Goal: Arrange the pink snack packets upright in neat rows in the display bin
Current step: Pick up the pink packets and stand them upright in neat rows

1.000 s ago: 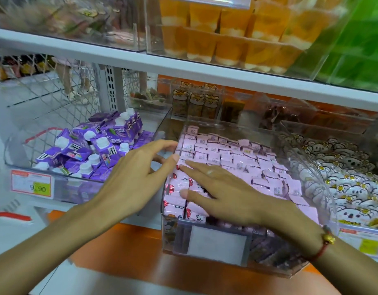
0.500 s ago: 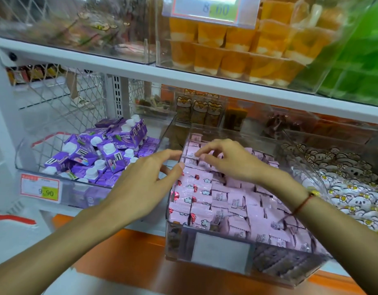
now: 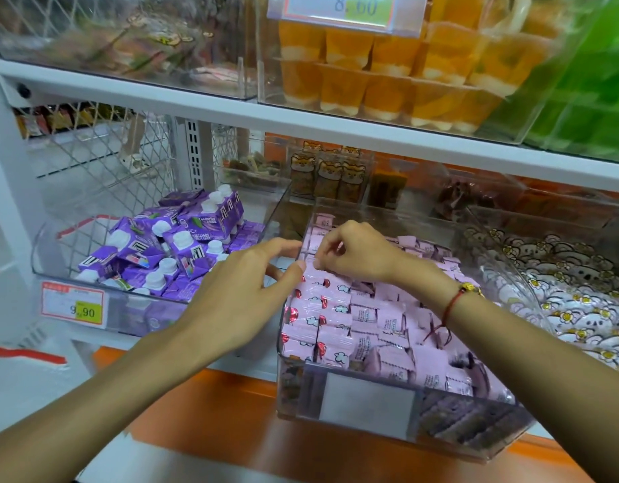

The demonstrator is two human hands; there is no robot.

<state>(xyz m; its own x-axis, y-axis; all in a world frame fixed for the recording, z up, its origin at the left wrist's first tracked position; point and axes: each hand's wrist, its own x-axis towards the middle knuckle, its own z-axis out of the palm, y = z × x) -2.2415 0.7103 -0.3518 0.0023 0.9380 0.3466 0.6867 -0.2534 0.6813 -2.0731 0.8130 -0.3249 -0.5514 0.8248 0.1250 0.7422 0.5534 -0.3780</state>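
Observation:
A clear display bin (image 3: pixel 367 402) on the orange shelf holds several pink snack packets (image 3: pixel 339 318), most standing in rows, some near the front right lying tilted. My left hand (image 3: pixel 238 294) rests against the bin's left wall, fingers straight, thumb at the rim by the left column of packets. My right hand (image 3: pixel 353 254) reaches over the far left part of the bin with curled fingers that pinch the top of a pink packet there.
A clear bin of purple drink cartons (image 3: pixel 168 249) sits to the left with a 9.90 price tag (image 3: pixel 73 306). Koala-print packets (image 3: pixel 573 291) fill the bin on the right. An upper shelf (image 3: pixel 301 123) with orange jelly cups (image 3: pixel 388 71) hangs overhead.
My right hand has moved from the bin's front left to its far left corner and curled onto a packet. My left hand stays at the left wall.

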